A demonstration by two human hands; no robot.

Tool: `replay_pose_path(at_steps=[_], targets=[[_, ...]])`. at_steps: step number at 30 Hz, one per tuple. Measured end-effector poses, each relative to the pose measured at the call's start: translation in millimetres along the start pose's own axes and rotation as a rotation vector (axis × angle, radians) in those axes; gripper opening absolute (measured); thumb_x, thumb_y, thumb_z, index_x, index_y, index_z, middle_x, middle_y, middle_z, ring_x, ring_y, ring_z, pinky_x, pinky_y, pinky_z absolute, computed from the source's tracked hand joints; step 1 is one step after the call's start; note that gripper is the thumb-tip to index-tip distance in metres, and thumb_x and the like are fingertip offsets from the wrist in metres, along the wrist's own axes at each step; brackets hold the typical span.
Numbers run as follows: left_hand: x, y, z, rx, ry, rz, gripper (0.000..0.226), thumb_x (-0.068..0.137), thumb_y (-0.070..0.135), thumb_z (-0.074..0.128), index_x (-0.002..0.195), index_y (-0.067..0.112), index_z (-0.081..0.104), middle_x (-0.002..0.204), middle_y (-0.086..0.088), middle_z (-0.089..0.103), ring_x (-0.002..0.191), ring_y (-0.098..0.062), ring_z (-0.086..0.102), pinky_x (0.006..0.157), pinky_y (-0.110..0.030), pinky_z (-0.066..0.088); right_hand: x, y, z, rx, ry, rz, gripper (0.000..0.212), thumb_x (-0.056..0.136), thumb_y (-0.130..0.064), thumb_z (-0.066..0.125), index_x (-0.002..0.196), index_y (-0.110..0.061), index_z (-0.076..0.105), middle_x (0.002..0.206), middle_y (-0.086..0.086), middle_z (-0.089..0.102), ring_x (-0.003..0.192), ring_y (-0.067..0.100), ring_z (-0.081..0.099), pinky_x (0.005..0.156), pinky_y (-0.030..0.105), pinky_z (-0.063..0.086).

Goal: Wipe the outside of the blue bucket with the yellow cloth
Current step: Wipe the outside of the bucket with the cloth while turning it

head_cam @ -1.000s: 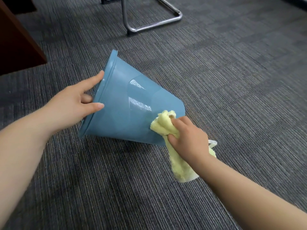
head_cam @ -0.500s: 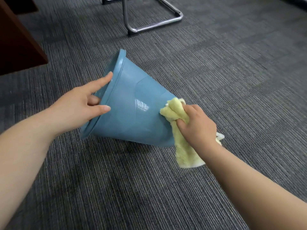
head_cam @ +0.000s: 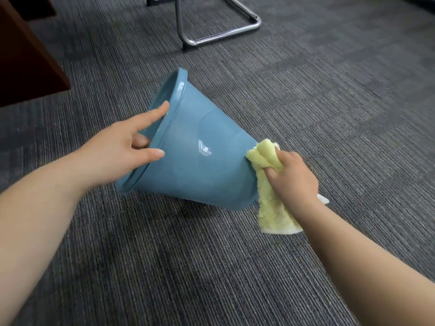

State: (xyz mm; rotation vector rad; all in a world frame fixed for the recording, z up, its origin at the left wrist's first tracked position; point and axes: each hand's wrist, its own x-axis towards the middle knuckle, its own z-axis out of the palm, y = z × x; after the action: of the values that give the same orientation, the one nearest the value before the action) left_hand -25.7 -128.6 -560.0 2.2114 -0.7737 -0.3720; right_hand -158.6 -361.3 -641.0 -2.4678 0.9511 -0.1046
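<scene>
The blue bucket [head_cam: 200,151] lies tipped on its side on the carpet, mouth toward the left, base toward the right. My left hand [head_cam: 122,149] grips its rim, fingers inside the mouth and thumb on the outer wall. My right hand [head_cam: 292,177] is closed on the bunched yellow cloth [head_cam: 270,184], which presses against the bucket's base end at the right. The cloth's loose end hangs down to the carpet beneath my wrist.
Grey striped carpet [head_cam: 329,102] covers the floor. A chrome chair base [head_cam: 211,22] stands beyond the bucket at the top centre. Dark brown wooden furniture [head_cam: 26,60] fills the upper left corner.
My right hand slid the cloth along the bucket's wall from the lower middle to the base end. The bucket turned slightly, its mouth now facing me more.
</scene>
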Motion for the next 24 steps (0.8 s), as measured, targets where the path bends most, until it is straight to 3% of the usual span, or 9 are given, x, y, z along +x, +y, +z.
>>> replay_pose_path(at_steps=[2, 5, 9, 12, 15, 21, 24], targets=[[1.6, -4.7, -2.3, -0.014, -0.018, -0.004, 0.078, 0.077, 0.014, 0.062, 0.096, 0.079, 0.023, 0.079, -0.021, 0.069, 0.054, -0.003, 0.049, 0.058, -0.005, 0.037, -8.9, -14.9, 1.0, 0.014, 0.017, -0.121, 0.036, 0.082, -0.027, 0.053, 0.118, -0.022, 0.050, 0.115, 0.004, 0.052, 0.091, 0.029, 0.056, 0.065, 0.029, 0.031], [1.1, -12.5, -8.6, -0.076, -0.109, -0.040, 0.084, 0.078, 0.008, 0.060, 0.093, 0.082, 0.025, 0.083, -0.021, 0.070, 0.074, -0.015, 0.059, 0.083, -0.027, 0.046, -21.4, -29.5, 6.3, 0.021, 0.026, -0.271, 0.034, 0.080, -0.026, 0.056, 0.114, -0.021, 0.052, 0.114, 0.002, 0.054, 0.089, 0.029, 0.057, 0.062, 0.028, 0.028], [-4.5, -23.1, -12.2, -0.211, -0.229, -0.048, 0.088, 0.077, -0.006, 0.055, 0.097, 0.076, 0.030, 0.077, 0.019, 0.072, 0.074, -0.005, 0.068, 0.064, -0.010, 0.050, -18.0, -18.3, 8.1, -0.050, 0.037, -0.242, 0.036, 0.082, -0.023, 0.053, 0.118, -0.019, 0.050, 0.116, 0.003, 0.053, 0.086, 0.030, 0.057, 0.060, 0.028, 0.028], [-5.2, -20.7, -9.8, -0.223, -0.235, -0.042, 0.087, 0.077, -0.004, 0.057, 0.100, 0.075, 0.028, 0.085, 0.020, 0.071, 0.079, -0.009, 0.068, 0.069, -0.013, 0.051, -14.7, -10.4, 7.3, -0.061, 0.036, -0.141, 0.036, 0.083, -0.024, 0.051, 0.119, -0.020, 0.049, 0.116, 0.004, 0.053, 0.087, 0.031, 0.057, 0.060, 0.029, 0.029], [-6.0, -16.5, -8.7, -0.200, -0.198, -0.032, 0.084, 0.077, -0.003, 0.057, 0.104, 0.071, 0.026, 0.086, 0.017, 0.070, 0.079, -0.011, 0.068, 0.077, -0.016, 0.051, -16.8, -16.4, 3.9, -0.058, 0.038, -0.160, 0.036, 0.082, -0.026, 0.053, 0.118, -0.023, 0.050, 0.114, 0.003, 0.054, 0.087, 0.030, 0.058, 0.062, 0.029, 0.030], [-7.4, -6.7, -1.0, -0.242, -0.185, 0.010, 0.074, 0.076, -0.005, 0.058, 0.107, 0.058, 0.035, 0.069, 0.027, 0.069, 0.071, 0.005, 0.064, 0.063, -0.004, 0.046, -29.9, -66.3, -9.4, 0.018, 0.141, -0.407, 0.038, 0.078, -0.024, 0.060, 0.115, -0.022, 0.054, 0.112, 0.003, 0.056, 0.083, 0.031, 0.057, 0.061, 0.028, 0.024], [-7.8, -2.4, 1.2, -0.246, -0.189, 0.027, 0.071, 0.076, -0.004, 0.058, 0.106, 0.057, 0.038, 0.065, 0.030, 0.066, 0.071, 0.010, 0.062, 0.064, -0.003, 0.045, -31.2, -83.5, -20.3, 0.018, 0.224, -0.501, 0.036, 0.075, -0.019, 0.063, 0.110, -0.016, 0.058, 0.111, 0.006, 0.059, 0.078, 0.031, 0.058, 0.060, 0.029, 0.024]])
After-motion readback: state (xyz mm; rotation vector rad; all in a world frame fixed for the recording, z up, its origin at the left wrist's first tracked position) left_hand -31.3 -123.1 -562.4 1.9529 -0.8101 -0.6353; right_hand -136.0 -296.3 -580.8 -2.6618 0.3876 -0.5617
